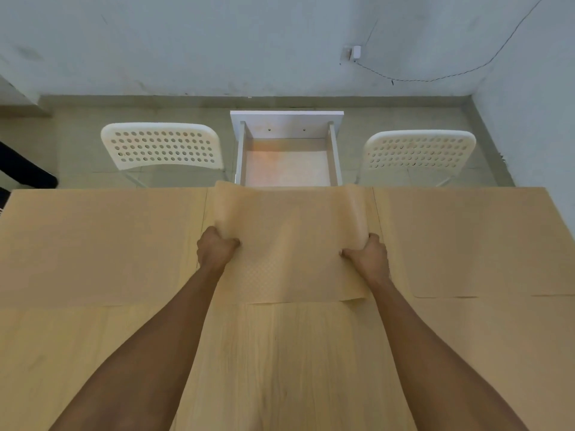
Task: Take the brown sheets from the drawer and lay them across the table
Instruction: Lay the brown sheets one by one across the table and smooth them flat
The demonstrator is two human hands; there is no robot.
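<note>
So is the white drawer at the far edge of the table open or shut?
Open: the drawer is pulled out between the two chairs, its bare bottom showing, no sheets visible inside.

No readable text, labels or numbers anywhere — nothing legible on any surface

Two bare arms and nothing worn on either, as far as shows. Left forearm (149,353) bare from the near left edge of view up to the wrist; right forearm (435,353) likewise bare from the near right edge. Both long and lean, broad at the near end and tapering toward the far end. Smooth along their length, with faint shading down the inner sides. Left hand (216,248) and right hand (368,255) bare too, knuckles rounded, wrists narrow and uncovered.
</note>
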